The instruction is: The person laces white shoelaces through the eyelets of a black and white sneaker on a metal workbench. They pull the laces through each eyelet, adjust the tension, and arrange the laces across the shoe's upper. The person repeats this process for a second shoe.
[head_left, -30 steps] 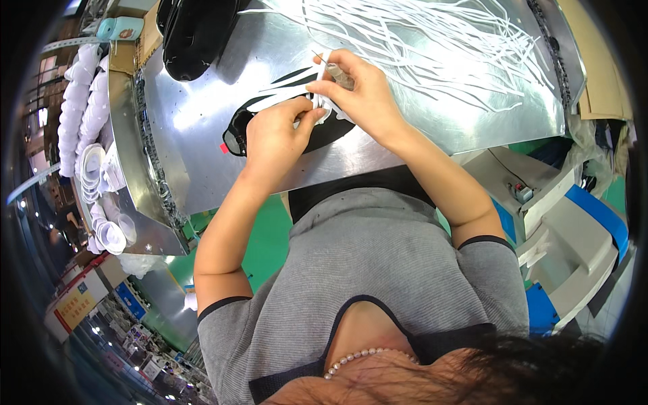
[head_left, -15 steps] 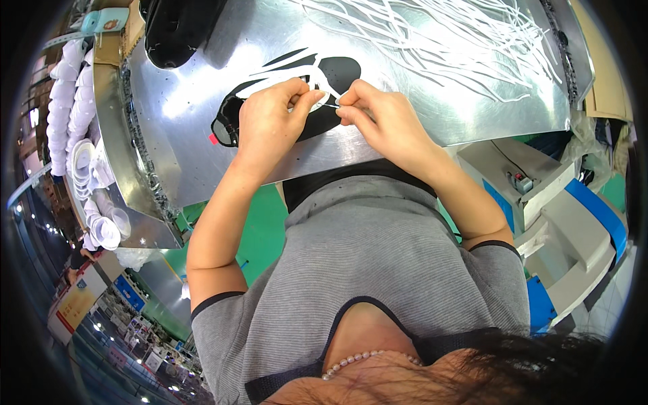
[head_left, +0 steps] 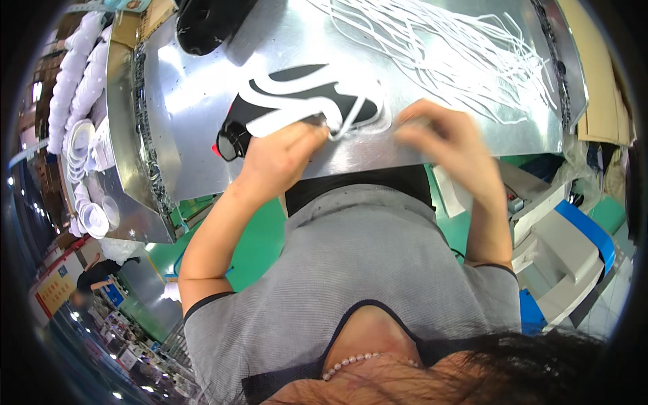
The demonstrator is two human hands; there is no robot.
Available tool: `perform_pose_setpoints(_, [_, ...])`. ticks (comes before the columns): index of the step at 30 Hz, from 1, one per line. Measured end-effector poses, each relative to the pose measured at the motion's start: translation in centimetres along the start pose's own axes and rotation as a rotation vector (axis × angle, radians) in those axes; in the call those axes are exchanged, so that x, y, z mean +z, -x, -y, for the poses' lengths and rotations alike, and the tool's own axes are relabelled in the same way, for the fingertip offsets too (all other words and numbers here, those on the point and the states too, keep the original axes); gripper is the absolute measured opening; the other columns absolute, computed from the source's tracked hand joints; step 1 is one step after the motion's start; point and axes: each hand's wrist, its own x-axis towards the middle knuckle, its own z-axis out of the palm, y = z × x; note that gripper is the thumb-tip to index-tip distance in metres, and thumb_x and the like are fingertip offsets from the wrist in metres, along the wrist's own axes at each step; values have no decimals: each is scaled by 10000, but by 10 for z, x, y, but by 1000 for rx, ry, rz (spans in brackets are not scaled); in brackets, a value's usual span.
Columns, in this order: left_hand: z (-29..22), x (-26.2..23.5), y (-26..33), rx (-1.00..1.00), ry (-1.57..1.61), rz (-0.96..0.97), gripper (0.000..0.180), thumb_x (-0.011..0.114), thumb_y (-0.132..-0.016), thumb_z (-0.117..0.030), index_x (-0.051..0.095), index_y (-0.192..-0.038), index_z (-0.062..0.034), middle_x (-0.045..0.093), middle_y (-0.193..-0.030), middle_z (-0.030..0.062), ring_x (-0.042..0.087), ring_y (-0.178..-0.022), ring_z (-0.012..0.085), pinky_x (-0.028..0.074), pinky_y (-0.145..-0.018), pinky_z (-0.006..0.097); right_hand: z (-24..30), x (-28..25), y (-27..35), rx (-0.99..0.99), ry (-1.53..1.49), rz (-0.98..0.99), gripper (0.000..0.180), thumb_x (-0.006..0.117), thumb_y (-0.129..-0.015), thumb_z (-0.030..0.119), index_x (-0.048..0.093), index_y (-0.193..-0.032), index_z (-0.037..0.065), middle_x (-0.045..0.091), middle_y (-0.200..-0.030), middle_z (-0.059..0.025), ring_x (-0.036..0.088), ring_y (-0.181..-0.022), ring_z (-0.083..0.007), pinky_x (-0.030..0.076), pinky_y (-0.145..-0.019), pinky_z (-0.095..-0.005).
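A black shoe upper [head_left: 270, 100] with broad white stripes lies tilted on its side on the metal table, its heel with a red tab toward the left. My left hand [head_left: 283, 156] is closed on its near edge, fingertips at the lacing area. From there a white lace [head_left: 347, 121] runs out and loops to the right, smeared by motion. Off the toe's right side, my right hand [head_left: 442, 138] is raised with bent fingers. Blur hides whether it grips the lace.
Many loose white laces [head_left: 445, 54] are spread over the far right of the metal table [head_left: 182, 135]. A glossy black shoe-like object [head_left: 206, 27] stands at the far left. Stacked white cups [head_left: 67, 88] line the left side; a grey and blue machine [head_left: 567, 236] is at right.
My right hand has moved away to the right from the lacing area, where both hands were together. The shoe upper has been turned so its striped side shows more.
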Motion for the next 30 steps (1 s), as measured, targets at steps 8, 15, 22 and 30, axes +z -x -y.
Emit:
perform_pose_setpoints(8, [13, -15, -10, -482, 382, 221, 337, 656, -946, -290, 684, -1098, 9, 716, -1022, 140, 692, -924, 267, 521, -828, 329, -17, 22, -72, 23, -60, -86, 440, 800, -833, 279, 549, -1109, 46, 622, -1008, -61, 577, -983, -141, 455, -865, -269])
perform_pose_setpoints(15, [22, -17, -27, -1113, 1082, 518, 509, 735, -886, -393, 676, -1209, -4, 630, -1308, 120, 505, -1276, 219, 322, -1117, 337, -29, 58, -61, -230, -209, -256, 452, 822, -811, 152, 531, -1134, 29, 625, -1004, -78, 590, -947, -134, 479, -829, -264])
perform_pose_setpoints(22, [39, -3, -16, -872, 769, 109, 93, 730, -869, -87, 769, -926, -24, 748, -861, 46, 666, -796, 130, 525, -761, 276, -45, 68, -57, 27, -329, -324, 401, 808, -830, 165, 537, -1093, 31, 613, -954, -59, 576, -890, -116, 473, -769, -246])
perform_pose_setpoints(30, [29, -5, -28, -950, 1034, 131, 142, 739, -871, -100, 759, -934, 26, 745, -944, 49, 654, -871, 91, 518, -829, 241, -32, 62, -59, 8, -236, -230, 417, 815, -814, 241, 548, -1087, 74, 583, -893, -14, 529, -823, -107, 451, -735, -256])
